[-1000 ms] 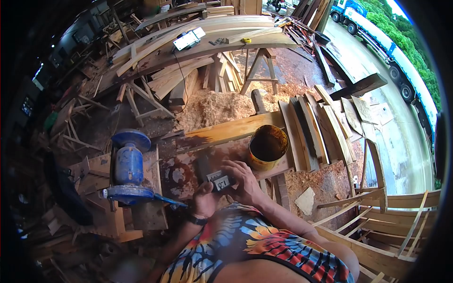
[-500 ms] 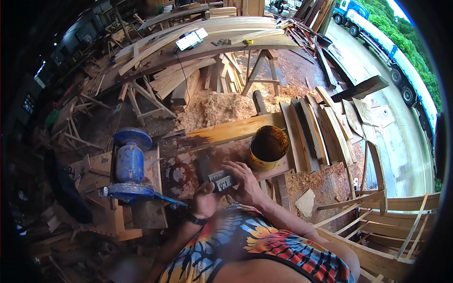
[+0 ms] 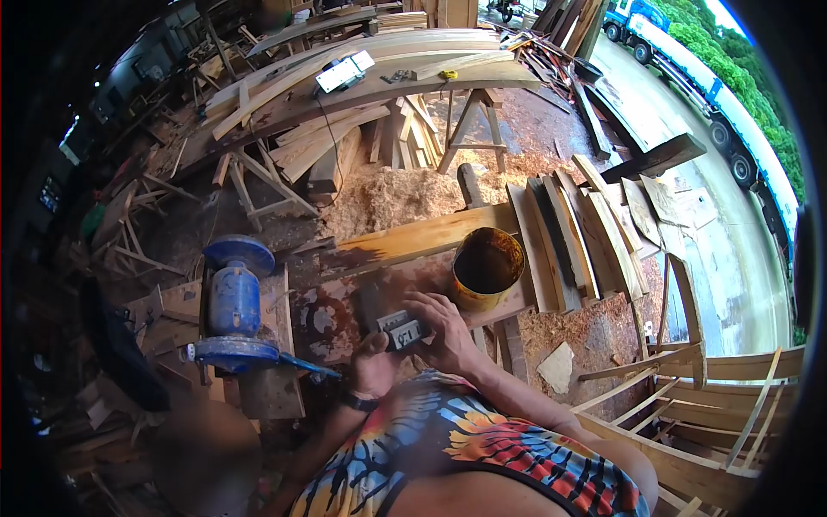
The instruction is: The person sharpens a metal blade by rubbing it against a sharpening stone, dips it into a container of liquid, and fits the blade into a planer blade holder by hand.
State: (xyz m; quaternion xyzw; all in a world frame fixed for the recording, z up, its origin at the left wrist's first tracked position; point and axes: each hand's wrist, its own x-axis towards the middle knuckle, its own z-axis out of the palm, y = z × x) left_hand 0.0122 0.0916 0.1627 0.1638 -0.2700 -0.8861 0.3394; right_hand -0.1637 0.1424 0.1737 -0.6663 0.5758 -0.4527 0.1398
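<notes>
Between my two hands is a small grey metal block (image 3: pixel 401 330) with pale markings, held over the near edge of the stained bench (image 3: pixel 370 289). My left hand (image 3: pixel 373 366) grips its left end, with a dark band at the wrist. At the block's right end, the fingers of my right hand (image 3: pixel 440 330) curl over the top. A rusty yellow can (image 3: pixel 488 269) with dark contents stands just beyond my right hand. To the left is a blue bench grinder (image 3: pixel 235 300) with a wheel at each end.
Wooden boards (image 3: pixel 556 241) lie side by side right of the can. Behind, a long table (image 3: pixel 413 76) carries planks and a white device (image 3: pixel 345 71). Sawdust covers the floor. A wooden frame (image 3: pixel 698 414) stands at lower right, and a truck (image 3: pixel 689 77) is outside.
The block has tilted slightly between my fingers. The view has shifted a little, and a blurred brown round shape has come up at the lower left.
</notes>
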